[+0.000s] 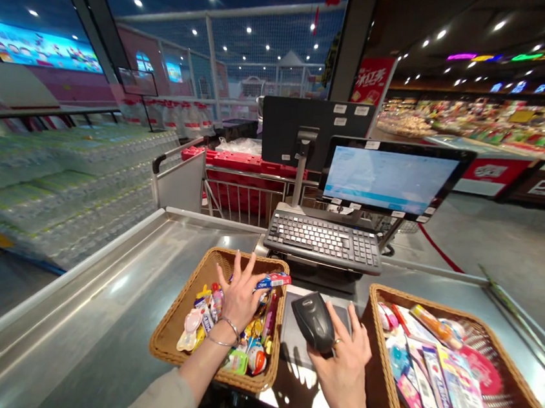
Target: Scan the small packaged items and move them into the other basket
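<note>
My left hand point(238, 294), with a bangle at the wrist, is over the left wicker basket point(170, 323). Between its thumb and forefinger it pinches a small blue and red packet point(274, 281); the other fingers are spread. Below lie several small colourful sweets and toys, among them a red and white egg-shaped one point(257, 360). A black handheld barcode scanner point(313, 322) is gripped by my right hand point(343, 361), between the two baskets. Part of that grip is hidden behind the scanner. To the right, another wicker basket point(383, 378) holds several packets and long wrapped sticks.
A black keyboard point(324, 240) stands behind the baskets, below a lit screen point(387, 179) and a dark monitor back point(304, 129). The metal counter point(113, 284) has a raised edge at left. Beyond it are stacked bottles point(60, 188) and a cart with red crates point(242, 162).
</note>
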{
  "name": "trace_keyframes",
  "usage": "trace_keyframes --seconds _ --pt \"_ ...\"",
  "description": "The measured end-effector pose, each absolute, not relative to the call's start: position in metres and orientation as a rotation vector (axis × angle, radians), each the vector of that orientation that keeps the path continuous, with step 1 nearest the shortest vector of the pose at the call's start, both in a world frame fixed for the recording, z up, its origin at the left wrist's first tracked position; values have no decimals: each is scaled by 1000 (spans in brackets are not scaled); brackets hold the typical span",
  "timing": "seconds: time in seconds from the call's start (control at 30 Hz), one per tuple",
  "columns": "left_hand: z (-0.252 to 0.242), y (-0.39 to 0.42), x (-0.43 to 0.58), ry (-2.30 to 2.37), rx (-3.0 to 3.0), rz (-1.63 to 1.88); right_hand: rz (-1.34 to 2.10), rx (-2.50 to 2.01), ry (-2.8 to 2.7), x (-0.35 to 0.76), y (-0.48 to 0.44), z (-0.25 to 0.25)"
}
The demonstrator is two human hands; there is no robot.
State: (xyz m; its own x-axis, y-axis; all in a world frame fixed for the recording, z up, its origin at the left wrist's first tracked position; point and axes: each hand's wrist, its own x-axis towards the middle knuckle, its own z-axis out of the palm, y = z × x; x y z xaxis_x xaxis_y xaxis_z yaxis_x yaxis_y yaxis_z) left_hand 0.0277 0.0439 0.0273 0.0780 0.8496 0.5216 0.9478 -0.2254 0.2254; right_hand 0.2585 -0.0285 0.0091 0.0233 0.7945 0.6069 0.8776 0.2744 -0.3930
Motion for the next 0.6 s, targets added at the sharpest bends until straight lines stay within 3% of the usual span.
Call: trace_keyframes --seconds 0.6 --pt "30 47 42 -1851 -2122 -956 -172 -1486 -1865 264 -32 10"
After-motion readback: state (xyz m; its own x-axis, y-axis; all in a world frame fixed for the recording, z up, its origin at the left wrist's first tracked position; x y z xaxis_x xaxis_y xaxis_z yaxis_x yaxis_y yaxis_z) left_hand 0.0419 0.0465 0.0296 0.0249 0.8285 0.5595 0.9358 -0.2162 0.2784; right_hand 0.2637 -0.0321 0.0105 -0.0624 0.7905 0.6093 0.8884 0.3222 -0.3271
